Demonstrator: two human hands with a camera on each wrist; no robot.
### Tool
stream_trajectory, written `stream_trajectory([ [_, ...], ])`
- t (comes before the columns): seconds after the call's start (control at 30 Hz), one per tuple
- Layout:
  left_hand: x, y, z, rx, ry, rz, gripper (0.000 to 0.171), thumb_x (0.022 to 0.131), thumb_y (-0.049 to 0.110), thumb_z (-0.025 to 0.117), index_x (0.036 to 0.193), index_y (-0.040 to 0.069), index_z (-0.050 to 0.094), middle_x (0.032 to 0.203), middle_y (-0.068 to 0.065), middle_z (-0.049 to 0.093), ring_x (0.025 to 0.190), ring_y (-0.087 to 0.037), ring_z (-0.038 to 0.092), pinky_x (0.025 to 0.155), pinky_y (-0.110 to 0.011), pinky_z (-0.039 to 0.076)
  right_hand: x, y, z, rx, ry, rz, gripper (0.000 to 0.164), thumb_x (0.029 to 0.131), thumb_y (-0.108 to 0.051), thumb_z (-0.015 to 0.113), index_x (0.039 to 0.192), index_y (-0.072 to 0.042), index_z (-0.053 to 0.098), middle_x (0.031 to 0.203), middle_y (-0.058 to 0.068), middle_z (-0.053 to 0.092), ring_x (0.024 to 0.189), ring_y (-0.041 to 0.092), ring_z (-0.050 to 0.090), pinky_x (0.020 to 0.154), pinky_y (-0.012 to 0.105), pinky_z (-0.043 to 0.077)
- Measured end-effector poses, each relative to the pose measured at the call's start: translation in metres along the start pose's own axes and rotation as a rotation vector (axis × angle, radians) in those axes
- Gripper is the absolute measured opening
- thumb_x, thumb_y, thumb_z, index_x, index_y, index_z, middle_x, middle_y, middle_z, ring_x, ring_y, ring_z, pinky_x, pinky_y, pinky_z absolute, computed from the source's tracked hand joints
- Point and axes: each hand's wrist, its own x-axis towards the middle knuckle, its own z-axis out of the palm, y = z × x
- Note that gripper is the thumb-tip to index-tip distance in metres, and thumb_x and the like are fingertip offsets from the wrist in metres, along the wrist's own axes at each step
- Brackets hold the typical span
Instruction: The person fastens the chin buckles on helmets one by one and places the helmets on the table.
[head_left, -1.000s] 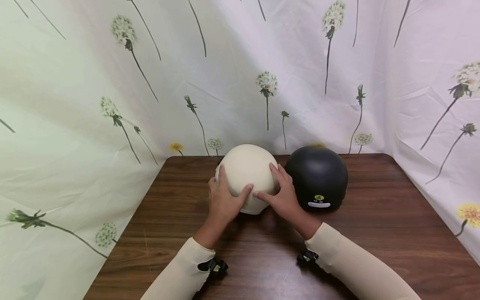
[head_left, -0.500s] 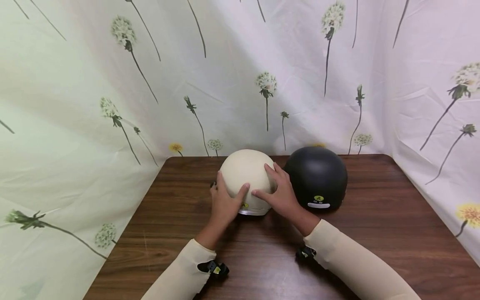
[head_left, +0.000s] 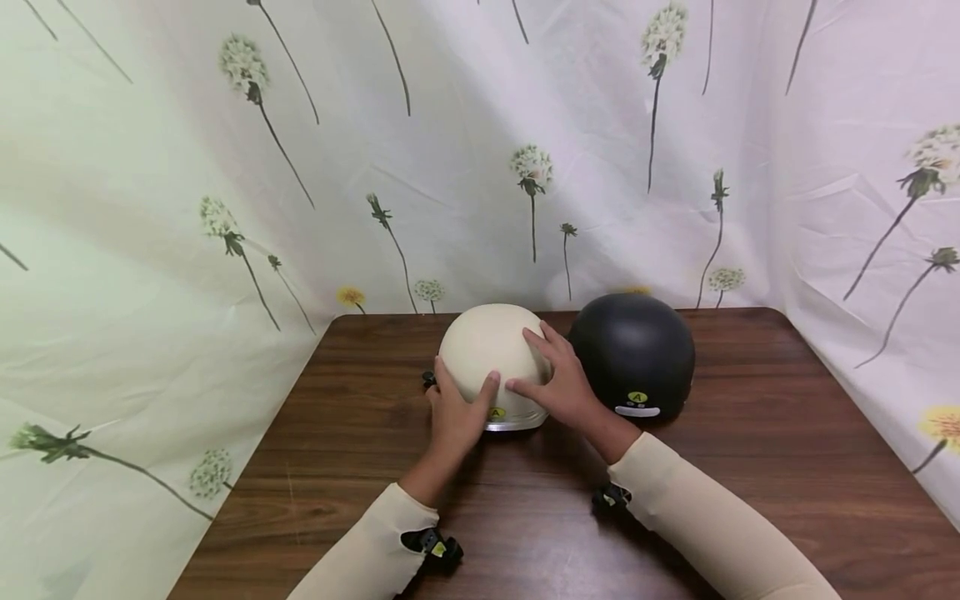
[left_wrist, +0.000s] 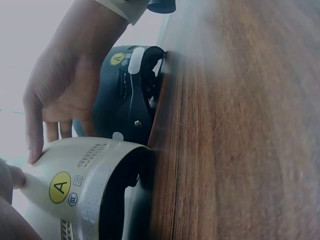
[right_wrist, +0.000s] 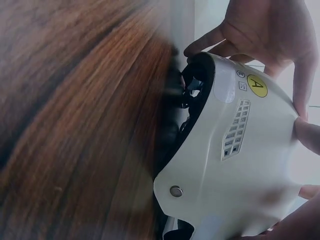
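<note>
A cream-white helmet (head_left: 487,343) sits on the brown table, dome up, with a yellow "A" sticker and a silvery rear band facing me. My left hand (head_left: 457,421) holds its left side, thumb on the back of the shell, fingers reaching round toward the rim. On the right side my right hand (head_left: 564,382) grips the shell, thumb at the back and fingers spread over the side. In the right wrist view the white helmet (right_wrist: 260,150) shows vent slots and a side rivet, its lower edge close to the wood. A black helmet (head_left: 632,350) stands just right of my right hand.
The wooden table (head_left: 337,467) runs to a back edge just behind both helmets. A white curtain (head_left: 465,167) printed with dandelions hangs behind and along both sides. Black straps carry the wrist cameras (head_left: 435,546) under the cream sleeves.
The white helmet has come down and slightly toward me, held by both hands, and turned so its sticker and rear band now show. The black helmet has stayed put.
</note>
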Motion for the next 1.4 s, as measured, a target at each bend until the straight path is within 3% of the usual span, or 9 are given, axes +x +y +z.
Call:
stream_trajectory([
  [0.73, 0.005, -0.001, -0.004, 0.017, -0.054, -0.014, 0.114, 0.096, 0.058, 0.074, 0.176, 0.009, 0.009, 0.164, -0.043, 0.031, 0.148, -0.061, 0.046, 0.12, -0.072, 0.041, 0.002, 0.003, 0.005, 0.012, 0.018, 0.01, 0.086, 0.092, -0.027, 0.09, 0.165, -0.008, 0.048, 0.18, 0.022, 0.026, 0.167, 0.05, 0.023, 0.127, 0.074, 0.029],
  [0.83, 0.007, -0.002, -0.004, 0.007, -0.05, 0.014, 0.115, 0.096, 0.056, 0.075, 0.175, 0.005, 0.009, 0.168, -0.041, 0.026, 0.151, -0.062, 0.041, 0.121, -0.073, 0.039, 0.002, 0.003, 0.007, 0.003, 0.026, 0.016, 0.086, 0.092, -0.027, 0.09, 0.165, -0.008, 0.048, 0.18, 0.022, 0.026, 0.166, 0.049, 0.024, 0.127, 0.074, 0.029],
  [1.0, 0.009, -0.004, -0.003, 0.047, -0.031, 0.093, 0.112, 0.095, 0.053, 0.078, 0.176, 0.01, 0.014, 0.175, -0.033, 0.014, 0.159, -0.061, 0.026, 0.123, -0.075, 0.035, 0.0, 0.001, 0.007, 0.029, 0.035, 0.024, 0.091, 0.091, -0.027, 0.091, 0.167, -0.006, 0.045, 0.18, 0.023, 0.023, 0.167, 0.05, 0.021, 0.127, 0.075, 0.03],
  [1.17, 0.01, -0.003, -0.003, 0.106, 0.019, 0.194, 0.107, 0.092, 0.051, 0.082, 0.174, 0.011, 0.026, 0.175, -0.032, 0.021, 0.158, -0.063, 0.025, 0.121, -0.077, 0.034, -0.004, 0.002, 0.007, 0.039, 0.033, 0.009, 0.095, 0.09, -0.026, 0.092, 0.167, -0.005, 0.042, 0.18, 0.026, 0.02, 0.166, 0.053, 0.018, 0.124, 0.077, 0.031],
  [1.4, 0.012, 0.002, -0.005, 0.143, 0.056, 0.264, 0.098, 0.091, 0.048, 0.082, 0.17, 0.01, 0.038, 0.175, -0.029, 0.026, 0.157, -0.059, 0.028, 0.122, -0.077, 0.033, -0.005, 0.005, 0.007, 0.032, 0.03, 0.001, 0.097, 0.088, -0.025, 0.094, 0.167, -0.005, 0.043, 0.18, 0.026, 0.02, 0.166, 0.055, 0.019, 0.123, 0.077, 0.033],
])
